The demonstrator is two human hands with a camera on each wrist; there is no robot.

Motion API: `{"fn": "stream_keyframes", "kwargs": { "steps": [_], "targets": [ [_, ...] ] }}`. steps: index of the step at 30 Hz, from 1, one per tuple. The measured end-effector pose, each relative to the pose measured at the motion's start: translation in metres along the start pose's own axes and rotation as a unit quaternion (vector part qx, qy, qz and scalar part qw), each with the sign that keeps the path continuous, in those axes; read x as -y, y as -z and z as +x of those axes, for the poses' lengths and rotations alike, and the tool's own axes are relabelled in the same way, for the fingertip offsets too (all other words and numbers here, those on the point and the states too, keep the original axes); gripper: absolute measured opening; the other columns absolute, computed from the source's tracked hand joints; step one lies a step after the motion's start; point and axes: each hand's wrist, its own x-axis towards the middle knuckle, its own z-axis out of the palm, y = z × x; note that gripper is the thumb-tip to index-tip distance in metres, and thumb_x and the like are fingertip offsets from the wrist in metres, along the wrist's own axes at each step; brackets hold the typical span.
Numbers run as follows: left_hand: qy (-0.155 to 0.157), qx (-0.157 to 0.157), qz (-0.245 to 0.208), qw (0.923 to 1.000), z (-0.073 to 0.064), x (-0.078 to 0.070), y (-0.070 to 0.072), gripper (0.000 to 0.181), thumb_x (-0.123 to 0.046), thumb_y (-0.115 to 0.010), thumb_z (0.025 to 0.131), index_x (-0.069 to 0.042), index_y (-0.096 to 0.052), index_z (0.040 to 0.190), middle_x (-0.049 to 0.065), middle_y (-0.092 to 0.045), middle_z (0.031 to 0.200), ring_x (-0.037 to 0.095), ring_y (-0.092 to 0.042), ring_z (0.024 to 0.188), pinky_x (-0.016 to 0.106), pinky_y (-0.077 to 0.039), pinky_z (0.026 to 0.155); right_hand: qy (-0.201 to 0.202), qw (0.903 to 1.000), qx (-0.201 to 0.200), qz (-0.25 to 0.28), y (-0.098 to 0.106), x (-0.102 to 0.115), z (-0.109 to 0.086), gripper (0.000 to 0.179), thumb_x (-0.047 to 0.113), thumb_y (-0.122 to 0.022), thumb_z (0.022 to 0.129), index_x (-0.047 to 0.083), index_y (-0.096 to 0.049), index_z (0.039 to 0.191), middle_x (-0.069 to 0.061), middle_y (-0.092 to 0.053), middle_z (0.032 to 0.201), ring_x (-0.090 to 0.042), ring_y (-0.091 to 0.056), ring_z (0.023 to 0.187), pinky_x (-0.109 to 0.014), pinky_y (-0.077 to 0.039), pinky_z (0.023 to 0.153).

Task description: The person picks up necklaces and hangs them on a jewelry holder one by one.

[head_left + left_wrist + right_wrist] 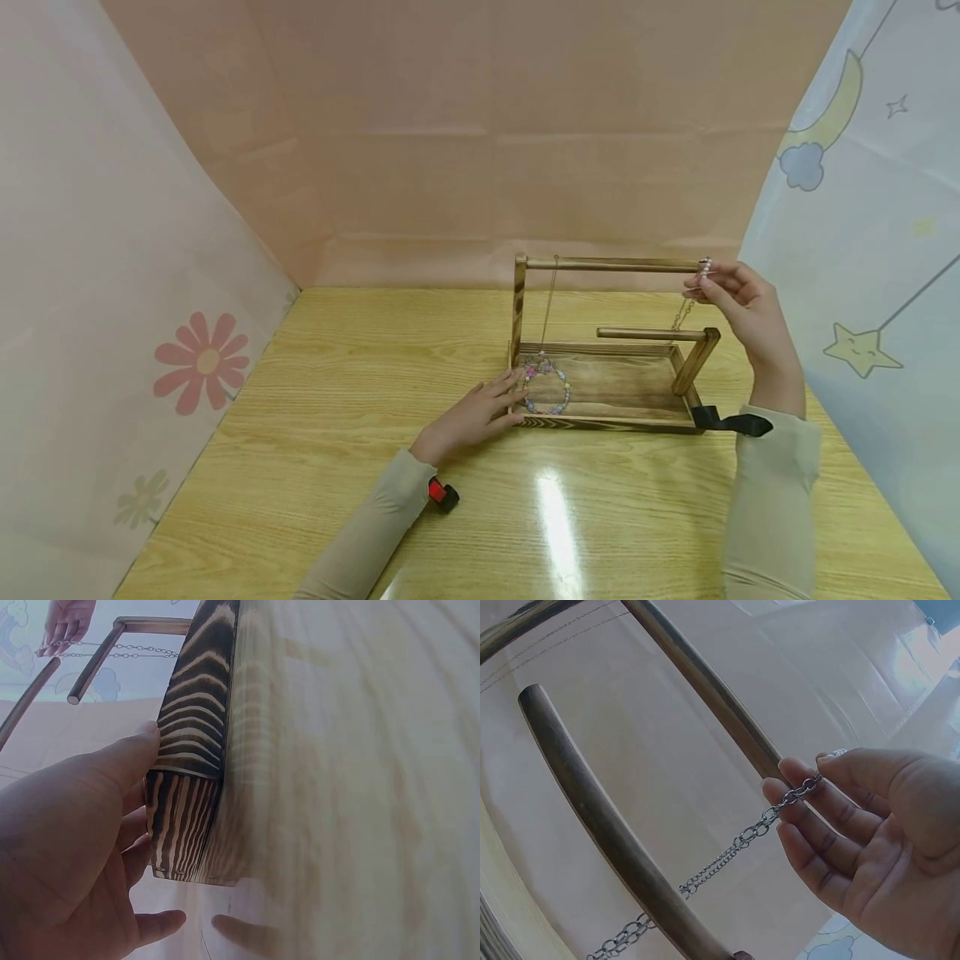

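A dark-grained wooden jewelry stand [611, 424] has a tray base, a long upper bar [615, 264] and a shorter lower bar [648, 334]. At the upper bar's right end, my right hand [750, 308] pinches a chain necklace with pearl-like beads [705, 270] between thumb and fingers. Its doubled links [742, 838] run down past the lower bar in the right wrist view. My left hand [476, 412] rests at the tray's left end with fingers extended. In the left wrist view its thumb [142, 746] touches the tray's front wall, while some fingers are partly hidden behind the corner.
A fine chain [550, 304] hangs from the upper bar's left part. Below it, a colorful beaded bracelet [558, 408] lies at the tray's left end. The stand sits on a wooden table [375, 358] with cloth-like backdrops [487, 133] behind and on both sides.
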Motion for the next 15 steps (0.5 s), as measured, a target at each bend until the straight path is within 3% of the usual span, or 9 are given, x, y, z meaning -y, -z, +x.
{"fn": "stream_keyframes", "kwargs": {
  "steps": [6,15],
  "targets": [
    [0.003,0.001,0.0,1.0,-0.0001,-0.0003,0.001,0.054,-0.044,-0.032,0.093,-0.02,-0.022,0.14,-0.005,0.004,0.147,0.02,-0.002,0.135,0.057,-0.018,0.1,0.006,1.0,-0.004,-0.002,0.0033,-0.0013,-0.0001,0.027,-0.001,-0.049,0.086,-0.013,-0.045,0.11,-0.01,-0.063,0.096,-0.016,-0.061,0.084,-0.02,-0.048,0.074],
    [0.003,-0.001,0.005,1.0,0.0003,0.0016,-0.0012,0.054,-0.046,-0.031,0.092,-0.021,-0.022,0.14,0.0,0.0,0.148,0.02,-0.002,0.135,0.057,-0.018,0.1,0.009,0.9998,-0.014,0.009,0.0055,-0.0016,0.0012,0.026,-0.003,-0.049,0.086,-0.012,-0.045,0.111,-0.01,-0.063,0.096,-0.016,-0.062,0.084,-0.019,-0.048,0.072]
  ]
}}
